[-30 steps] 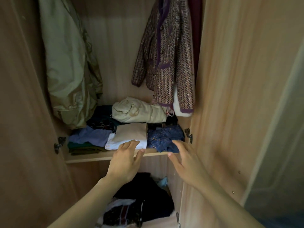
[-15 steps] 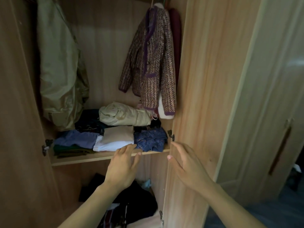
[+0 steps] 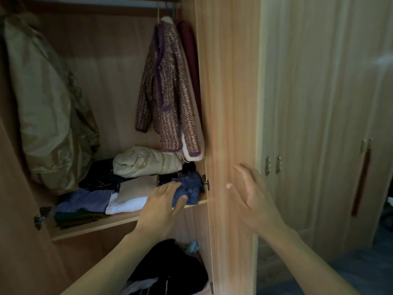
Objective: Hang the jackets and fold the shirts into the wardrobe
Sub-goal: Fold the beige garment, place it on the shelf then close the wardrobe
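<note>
Head view looks down into the open wooden wardrobe (image 3: 110,86), and the thing that matters is how each hand sits relative to the shelf (image 3: 89,227). The left hand (image 3: 162,206) is right at the shelf's front edge, fingers straight and loosely spread, tips resting on the folded dark blue patterned shirt (image 3: 188,190), which lies at the right end of the row with its long side running back into the shelf. The right hand (image 3: 253,195) is off to the right, flat and empty against the open wooden door (image 3: 229,124), holding nothing. So the left is clearly nearer the folded stack. The purple-trimmed tweed jacket (image 3: 170,90) already hangs above.
</note>
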Demonstrator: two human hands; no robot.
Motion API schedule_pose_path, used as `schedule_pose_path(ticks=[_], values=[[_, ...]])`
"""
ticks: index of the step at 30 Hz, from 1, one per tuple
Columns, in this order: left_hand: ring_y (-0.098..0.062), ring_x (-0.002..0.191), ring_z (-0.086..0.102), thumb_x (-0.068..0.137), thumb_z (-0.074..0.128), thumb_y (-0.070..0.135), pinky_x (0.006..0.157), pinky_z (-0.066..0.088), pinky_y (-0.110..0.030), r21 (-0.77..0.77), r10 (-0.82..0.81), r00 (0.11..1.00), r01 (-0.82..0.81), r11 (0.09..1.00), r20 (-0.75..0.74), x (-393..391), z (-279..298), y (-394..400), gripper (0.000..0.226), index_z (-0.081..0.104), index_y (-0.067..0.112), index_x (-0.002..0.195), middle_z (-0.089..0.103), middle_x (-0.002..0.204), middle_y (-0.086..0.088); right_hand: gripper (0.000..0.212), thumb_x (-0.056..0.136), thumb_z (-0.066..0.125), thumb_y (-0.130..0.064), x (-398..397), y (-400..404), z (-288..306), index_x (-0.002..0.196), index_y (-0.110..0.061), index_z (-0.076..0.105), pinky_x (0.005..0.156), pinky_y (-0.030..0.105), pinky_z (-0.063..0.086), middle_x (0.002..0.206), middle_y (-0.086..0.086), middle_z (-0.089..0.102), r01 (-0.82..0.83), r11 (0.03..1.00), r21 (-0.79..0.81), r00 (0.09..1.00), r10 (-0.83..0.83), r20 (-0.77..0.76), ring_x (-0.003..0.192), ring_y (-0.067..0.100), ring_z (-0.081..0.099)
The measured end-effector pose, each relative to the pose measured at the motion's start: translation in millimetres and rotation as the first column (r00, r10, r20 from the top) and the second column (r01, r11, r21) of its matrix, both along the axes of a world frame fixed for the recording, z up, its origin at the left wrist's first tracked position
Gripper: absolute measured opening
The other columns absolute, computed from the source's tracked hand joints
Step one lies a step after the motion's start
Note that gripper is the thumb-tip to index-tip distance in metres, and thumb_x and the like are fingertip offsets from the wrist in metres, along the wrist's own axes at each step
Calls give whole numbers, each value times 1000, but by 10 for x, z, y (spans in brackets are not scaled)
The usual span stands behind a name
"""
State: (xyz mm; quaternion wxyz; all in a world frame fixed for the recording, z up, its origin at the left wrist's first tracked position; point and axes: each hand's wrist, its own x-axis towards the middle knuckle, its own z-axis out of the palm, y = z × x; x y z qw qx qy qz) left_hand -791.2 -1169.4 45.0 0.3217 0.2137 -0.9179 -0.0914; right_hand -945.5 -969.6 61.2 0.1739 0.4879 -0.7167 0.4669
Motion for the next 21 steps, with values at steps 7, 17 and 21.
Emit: schedule_pose_path(ticks=[7,17,21], values=[[-24,119,53,90,23,73,100,42,-41,13,-50,998,49,999,30,-660,63,271,74,55,22,133,60,129,1,55,100,46,-41,-600,216,229,150,-27,29,117,31,17,158,-7,24,51,994,-95,999,-52,-12,146,7,19],[-22,125,48,84,26,67,101,40,-38,-39,14,999,-12,999,36,-893,259,373,76,51,19,139,56,137,1,74,100,44,-48,-1068,94,72,156,-34,-2,118,44,31,163,-11,14,-147,985,94,963,121,243,146,11,28],[-23,125,48,83,26,65,100,40,-38,-26,42,999,-41,999,31,-834,255,327,77,51,17,138,56,136,-1,68,101,49,-30,-987,42,42,156,-32,8,102,52,47,148,16,41,-131,991,7,960,125,250,128,30,49]])
